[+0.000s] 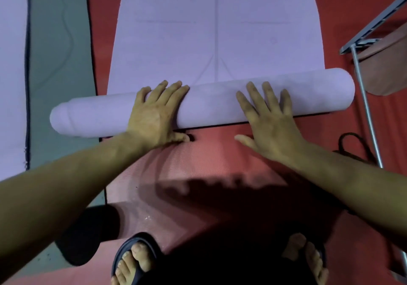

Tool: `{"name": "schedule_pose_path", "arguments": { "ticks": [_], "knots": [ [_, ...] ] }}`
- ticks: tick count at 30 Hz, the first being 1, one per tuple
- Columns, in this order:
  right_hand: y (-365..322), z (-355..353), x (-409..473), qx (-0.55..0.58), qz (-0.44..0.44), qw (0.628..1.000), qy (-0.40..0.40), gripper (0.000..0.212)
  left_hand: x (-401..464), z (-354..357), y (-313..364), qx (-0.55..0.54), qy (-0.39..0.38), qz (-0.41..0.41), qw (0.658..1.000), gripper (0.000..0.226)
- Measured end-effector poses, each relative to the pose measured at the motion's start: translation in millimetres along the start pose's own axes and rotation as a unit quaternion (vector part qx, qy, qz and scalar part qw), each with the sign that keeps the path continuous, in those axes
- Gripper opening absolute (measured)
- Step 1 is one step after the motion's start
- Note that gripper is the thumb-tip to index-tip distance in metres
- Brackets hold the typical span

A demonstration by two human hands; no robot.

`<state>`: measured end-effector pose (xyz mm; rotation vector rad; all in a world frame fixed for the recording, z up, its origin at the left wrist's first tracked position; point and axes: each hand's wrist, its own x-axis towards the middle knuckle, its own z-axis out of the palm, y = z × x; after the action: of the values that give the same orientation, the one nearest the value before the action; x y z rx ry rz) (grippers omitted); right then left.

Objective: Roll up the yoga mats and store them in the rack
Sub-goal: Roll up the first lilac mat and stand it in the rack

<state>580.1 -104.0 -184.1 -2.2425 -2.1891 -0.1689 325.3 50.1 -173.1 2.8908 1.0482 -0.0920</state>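
Note:
A lilac yoga mat is partly rolled: the thick roll [211, 101] lies across the middle of the view, slanting up to the right, and its flat part [215, 31] stretches away from me. My left hand [157, 113] presses on the roll's left half with straight fingers, thumb down on the red mat. My right hand [271, 119] lies flat on the roll's right half, fingers spread. The roll's inner layers stick out at the left end [59, 117].
The lilac mat lies on a red mat [198, 163] that reaches my sandalled feet [136, 258]. Another lilac mat [11, 75] lies at far left beside a grey-green strip of floor [59, 64]. A metal frame with brown fabric [363, 64] stands at right, a black cord [352, 143] near it.

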Motion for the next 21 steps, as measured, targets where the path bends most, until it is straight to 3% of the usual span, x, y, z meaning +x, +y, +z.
{"name": "schedule_pose_path", "arguments": {
  "ticks": [2, 4, 13, 17, 21],
  "knots": [
    [0, 4, 13, -0.026, 0.005, 0.998, -0.052, 0.118, 15, -7, -8, 0.014, -0.03, -0.005, 0.999, 0.134],
    [3, 6, 36, -0.043, 0.021, 0.997, -0.058, 0.127, 31, -14, -14, 0.009, -0.043, -0.021, 0.999, 0.133],
    [15, -16, 70, -0.044, 0.003, 0.998, -0.054, 0.105, 34, -39, -25, -0.074, -0.084, -0.019, 0.994, 0.11],
    [5, -27, 37, -0.04, -0.028, 0.993, -0.106, 0.109, 3, -36, -18, -0.114, -0.129, 0.004, 0.985, 0.107],
    [-2, -44, 19, -0.017, -0.048, 0.967, -0.251, 0.114, -15, -37, -13, -0.148, -0.22, 0.009, 0.964, 0.107]
  ]
}}
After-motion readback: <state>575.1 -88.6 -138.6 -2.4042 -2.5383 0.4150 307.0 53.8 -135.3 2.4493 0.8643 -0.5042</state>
